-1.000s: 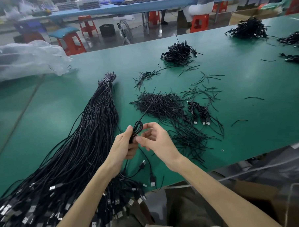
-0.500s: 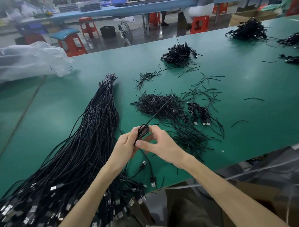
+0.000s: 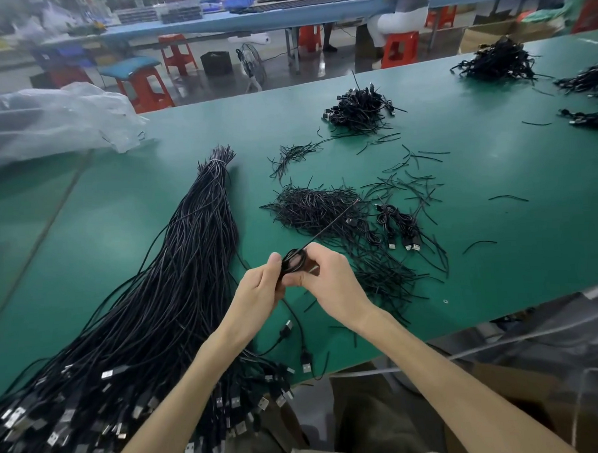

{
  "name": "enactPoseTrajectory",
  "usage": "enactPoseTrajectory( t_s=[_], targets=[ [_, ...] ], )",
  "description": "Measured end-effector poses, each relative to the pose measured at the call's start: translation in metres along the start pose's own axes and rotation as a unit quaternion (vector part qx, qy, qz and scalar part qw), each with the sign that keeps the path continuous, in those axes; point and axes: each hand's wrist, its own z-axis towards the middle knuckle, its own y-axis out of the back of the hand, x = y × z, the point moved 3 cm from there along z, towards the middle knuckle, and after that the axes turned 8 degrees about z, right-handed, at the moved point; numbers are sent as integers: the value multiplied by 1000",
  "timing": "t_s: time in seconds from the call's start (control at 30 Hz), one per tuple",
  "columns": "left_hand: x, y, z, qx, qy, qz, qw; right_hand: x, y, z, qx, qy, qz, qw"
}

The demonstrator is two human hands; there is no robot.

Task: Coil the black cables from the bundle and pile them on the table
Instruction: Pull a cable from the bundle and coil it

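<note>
Through the head camera I look down on one long green table (image 3: 494, 190). I count two bare hands and one small coil (image 3: 294, 260) of black cable pinched between them, held just above the table near its front edge.

One large bundle (image 3: 176, 283) of straight black cables lies on the left. It is tied at its far tip and fans out toward me into a mass of silver-tipped plugs hanging over the edge.

I count five heaps of coiled cables. A small one (image 3: 398, 227) lies just right of the hands with three plugs showing, a bigger one (image 3: 357, 109) sits farther back, and three heaps (image 3: 496, 62) are at the far right. One mound of short black ties (image 3: 317, 208) lies between the bundle and the small heap, with loose ties scattered around it.

The left hand (image 3: 259, 293) grips the coil's left side, thumb upright against the loops and fingers curled beneath. The right hand (image 3: 331, 283) closes on the right side, thumb and fingers wrapped round the loops, knuckles toward me. The hands touch. One straight black strand (image 3: 332, 225) rises from the coil, up and to the right. Two plugs (image 3: 306, 361) on the coil's loose ends lie on the table below the wrists.

One crumpled clear plastic bag (image 3: 46, 117) sits at the table's far left.
</note>
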Motion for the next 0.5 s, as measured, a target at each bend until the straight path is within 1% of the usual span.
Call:
enactPoseTrajectory(
  t_s=[0.13,0.23,0.33,0.43,0.5],
  targets=[
    [0,1,-3,9,31,-44,999,4,4,1,28,9,-16,999],
    [-1,0,-4,18,37,-64,997,6,5,-1,10,25,-12,1000],
    [-2,0,-4,26,41,-78,996,5,5,-2,-6,15,18,1000],
    [-2,2,-3,26,44,-62,997,4,5,-3,-1,6,20,1000],
    [-1,3,-2,22,38,-34,998,5,5,-5,-2,10,2,1000]
  ],
)
